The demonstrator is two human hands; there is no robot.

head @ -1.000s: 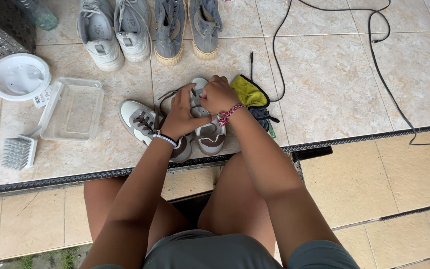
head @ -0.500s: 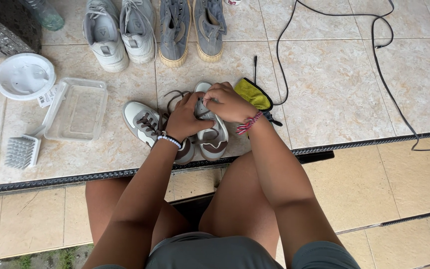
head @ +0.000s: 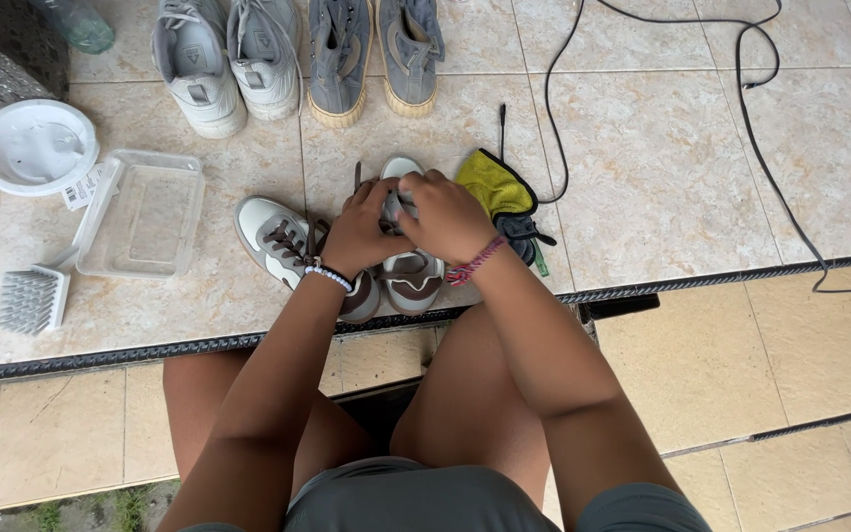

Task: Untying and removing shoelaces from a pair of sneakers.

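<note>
In the head view, the white sneaker with brown trim stands on the tiled ledge, toe far. The left hand and the right hand both close around its laces, above the tongue; its pair lies just left.

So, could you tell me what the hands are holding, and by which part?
Both the left hand and right hand grip the white-and-brown sneaker at its lace area.

Both my bare arms reach forward from my knees and meet over the white and brown sneaker. My left hand, beaded bracelet at the wrist, curls its fingers at that shoe's laces. My right hand, woven band at the wrist, pinches closed just beside it, knuckles up.
</note>
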